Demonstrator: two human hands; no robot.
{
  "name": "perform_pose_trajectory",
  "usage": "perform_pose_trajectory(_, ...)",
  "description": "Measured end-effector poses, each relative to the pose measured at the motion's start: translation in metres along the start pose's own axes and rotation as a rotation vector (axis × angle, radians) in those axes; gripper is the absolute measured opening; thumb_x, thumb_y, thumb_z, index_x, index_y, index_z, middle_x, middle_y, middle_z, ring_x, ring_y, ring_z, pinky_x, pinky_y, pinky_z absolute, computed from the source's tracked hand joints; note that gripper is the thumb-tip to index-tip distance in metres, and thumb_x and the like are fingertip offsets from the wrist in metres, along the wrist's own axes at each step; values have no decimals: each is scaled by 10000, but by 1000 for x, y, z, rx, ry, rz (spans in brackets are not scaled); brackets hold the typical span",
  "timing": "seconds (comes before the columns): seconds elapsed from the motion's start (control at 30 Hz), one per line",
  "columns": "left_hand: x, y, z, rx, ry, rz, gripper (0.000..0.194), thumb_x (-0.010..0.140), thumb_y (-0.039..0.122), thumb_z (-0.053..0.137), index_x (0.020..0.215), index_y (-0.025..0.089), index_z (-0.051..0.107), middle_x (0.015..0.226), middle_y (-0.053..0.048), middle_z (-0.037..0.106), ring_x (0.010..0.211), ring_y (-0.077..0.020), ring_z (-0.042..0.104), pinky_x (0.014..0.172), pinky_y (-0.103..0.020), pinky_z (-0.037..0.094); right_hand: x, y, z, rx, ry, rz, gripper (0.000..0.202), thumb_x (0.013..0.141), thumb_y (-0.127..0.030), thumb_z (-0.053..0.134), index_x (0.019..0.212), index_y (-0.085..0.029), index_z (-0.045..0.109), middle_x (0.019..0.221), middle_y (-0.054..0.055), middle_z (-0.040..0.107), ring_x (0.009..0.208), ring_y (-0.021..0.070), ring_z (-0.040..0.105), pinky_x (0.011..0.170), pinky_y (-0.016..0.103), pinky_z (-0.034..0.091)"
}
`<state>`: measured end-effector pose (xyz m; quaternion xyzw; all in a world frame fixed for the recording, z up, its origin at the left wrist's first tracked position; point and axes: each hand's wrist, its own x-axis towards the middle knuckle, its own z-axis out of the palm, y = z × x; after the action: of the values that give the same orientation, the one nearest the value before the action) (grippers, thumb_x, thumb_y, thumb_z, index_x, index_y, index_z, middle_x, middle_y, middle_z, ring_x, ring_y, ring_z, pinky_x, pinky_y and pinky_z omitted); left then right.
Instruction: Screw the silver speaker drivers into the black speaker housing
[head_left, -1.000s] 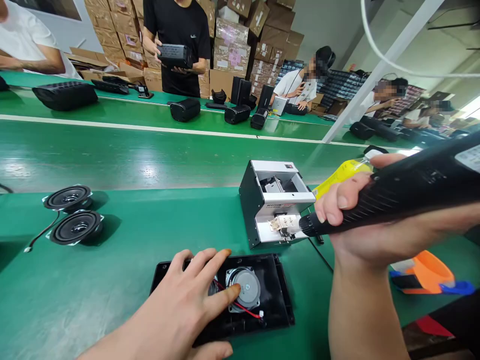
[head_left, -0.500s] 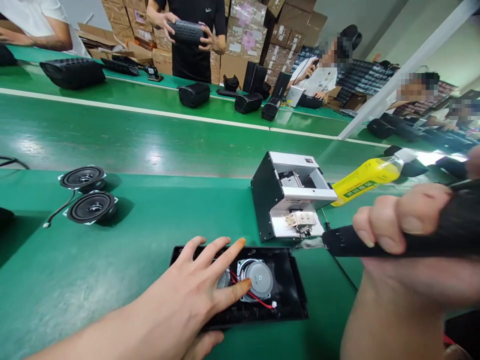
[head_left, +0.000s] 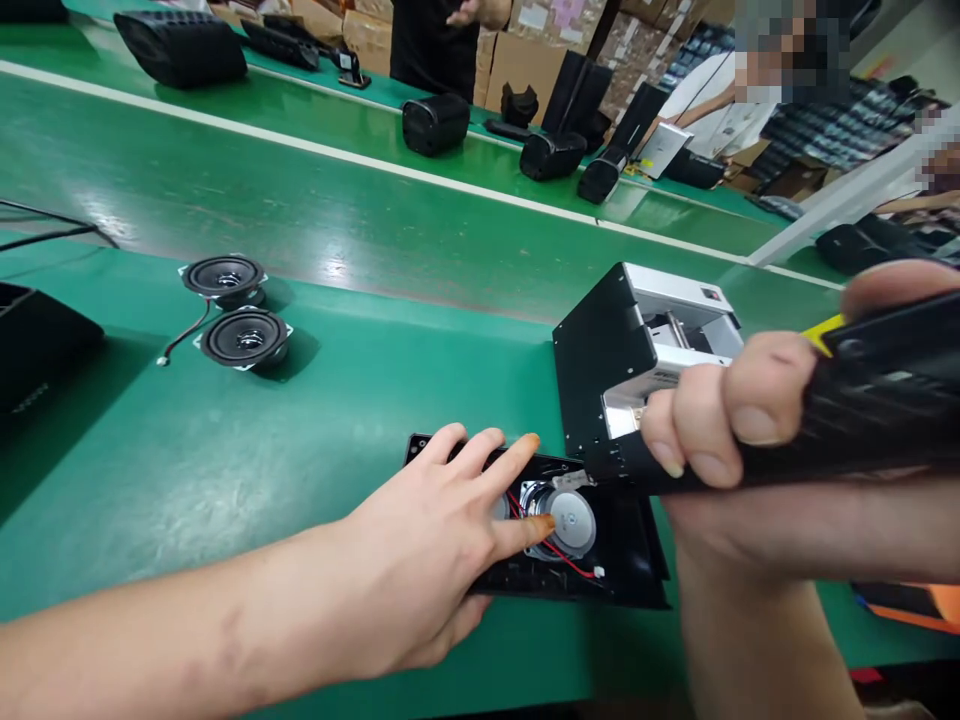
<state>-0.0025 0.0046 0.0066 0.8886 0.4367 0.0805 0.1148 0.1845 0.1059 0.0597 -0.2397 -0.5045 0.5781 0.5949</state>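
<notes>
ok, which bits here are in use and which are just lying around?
In use: left hand pressing on black panel and speaker driver; right hand gripping electric screwdriver.

Lying about: two loose speakers, screw feeder box, black speaker housings.

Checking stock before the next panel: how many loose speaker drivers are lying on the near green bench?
2: the far loose driver and the near loose driver lie side by side at the bench's left. More may be hidden outside the frame.
</notes>
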Motion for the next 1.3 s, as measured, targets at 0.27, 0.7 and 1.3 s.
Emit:
perform_pose_trajectory(0.27,3,-1,-3,3,-54,-9,708,862,440,715,1531,315,518,1648,-260,340,1338,-457,499,1036,-639,446,-5,13,5,-30,-148,-41,375,923,-621,705,1056,-275,760,609,-48,555,423,143,439,360,279,413)
perform_pose_trajectory(0.7,5,1,-5,15,-38,-8,700,872,456,707,1531,307,522,1638,-246,353,1305,-424,503,1017,-586,450,-7,18,-2,18,-200,1,435,936,-664,696,1143,-283,738,676,-35,588,465,140,458,380,264,438)
perform_pose_trajectory(1.3,5,3,-5,12,-39,-12,674,868,421,699,1512,300,544,1621,-230,383,1293,-419,512,990,-566,457,-6,19,5,13,-180,15,475,876,-711,745,1082,-283,743,622,-30,588,434,137,456,363,251,426)
